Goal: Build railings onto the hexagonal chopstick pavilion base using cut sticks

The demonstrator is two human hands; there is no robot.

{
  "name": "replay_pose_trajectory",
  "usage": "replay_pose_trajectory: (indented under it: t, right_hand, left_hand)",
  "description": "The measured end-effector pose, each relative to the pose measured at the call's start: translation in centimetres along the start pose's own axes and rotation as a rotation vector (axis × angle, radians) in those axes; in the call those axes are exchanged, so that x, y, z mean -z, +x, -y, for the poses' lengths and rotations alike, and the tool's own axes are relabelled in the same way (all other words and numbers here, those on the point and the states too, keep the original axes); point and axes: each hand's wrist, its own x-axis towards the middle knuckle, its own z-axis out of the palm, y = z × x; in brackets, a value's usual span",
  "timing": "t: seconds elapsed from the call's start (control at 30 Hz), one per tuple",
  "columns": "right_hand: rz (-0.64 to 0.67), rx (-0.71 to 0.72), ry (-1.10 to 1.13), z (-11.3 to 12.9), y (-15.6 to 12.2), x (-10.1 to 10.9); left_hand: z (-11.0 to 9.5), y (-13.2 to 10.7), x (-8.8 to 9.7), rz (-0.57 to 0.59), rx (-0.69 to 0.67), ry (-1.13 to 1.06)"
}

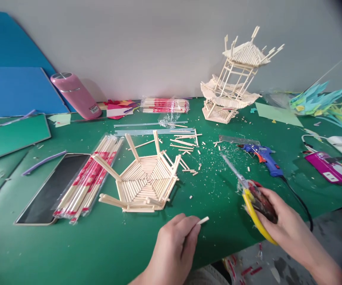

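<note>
My left hand [177, 241] pinches a short wooden stick [203, 220] near the front edge of the table. My right hand [284, 217] grips scissors [249, 202] with a yellow and dark handle, blades pointing away to the upper left. Just beyond my left hand stands a wooden-stick frame [149, 180] with a polygonal floor of concentric sticks and posts rising from its corners. Cut stick pieces [185, 142] and small chips lie to its right. A blue glue gun [263, 156] rests on its side past the scissors.
A tiered stick pagoda [233, 83] stands at the back. Packed chopsticks [90, 178] lie left, on a dark-screened tablet [52, 190]; another pack [165, 105] is behind. A pink bottle [76, 95], clear ruler [239, 139] and purple power strip [329, 166] also occupy the green table [99, 249].
</note>
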Motion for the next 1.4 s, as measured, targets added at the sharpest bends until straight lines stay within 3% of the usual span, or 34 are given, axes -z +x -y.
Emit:
replay_pose_trajectory:
  t: [0.1, 0.33, 0.5, 0.67, 0.9, 1.4]
  right_hand:
    - [0.144, -0.048, 0.038, 0.1, -0.2, -0.5]
    - [0.195, -0.009, 0.049, 0.3, -0.9, -0.8]
    - [0.183, 0.036, 0.034, 0.1, -1.0, -0.9]
    - [0.183, 0.065, 0.004, -0.4, -1.1, -1.0]
    - [0.167, 0.108, -0.027, -0.6, -1.1, -1.2]
    - [0.152, 0.158, -0.076, -1.0, -1.0, -1.4]
  left_hand:
    - [0.6, 0.3, -0.1, -0.075, -0.125, 0.307]
    - [2.2, 1.4, -1.5, -0.135, -0.258, 0.743]
    - [2.3, 1.2, -1.8, -0.157, -0.291, 0.834]
    - [2.6, 1.2, -2.5, -0.187, -0.224, 0.881]
    - [3.0, 1.0, -3.4, -0.11, -0.125, 0.914]
    - [1.9, 1.4, -2.7, -0.197, -0.085, 0.798]
